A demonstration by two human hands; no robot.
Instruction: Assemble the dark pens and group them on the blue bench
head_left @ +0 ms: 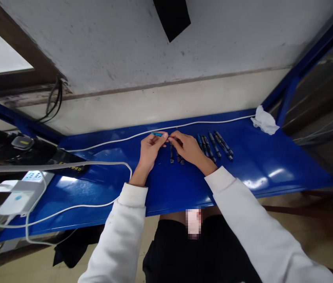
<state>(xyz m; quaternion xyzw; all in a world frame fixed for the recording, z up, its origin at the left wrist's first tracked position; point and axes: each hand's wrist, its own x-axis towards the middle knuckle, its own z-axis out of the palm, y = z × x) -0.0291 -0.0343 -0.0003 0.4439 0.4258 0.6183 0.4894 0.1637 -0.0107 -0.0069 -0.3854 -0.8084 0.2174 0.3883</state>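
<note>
Both my hands meet over the blue tabletop (166,188). My left hand (150,153) is closed around a pen (157,134) whose teal end sticks out to the left between thumb and fingers. The fingertips of my right hand (189,148) pinch a thin dark part at the pen's other end; my fingers hide most of it. Just below the hands lies a dark pen (171,154), with more dark pens (180,159) partly under my right hand. Beyond my right wrist, several dark and blue pens (213,144) lie side by side at a slant.
A white cable (131,136) runs along the back of the tabletop to a crumpled white tissue (264,121). At left are a white power strip (21,196), looping white cables (74,207) and a black object (66,161) with yellow lettering. Blue frame posts (287,84) flank the tabletop.
</note>
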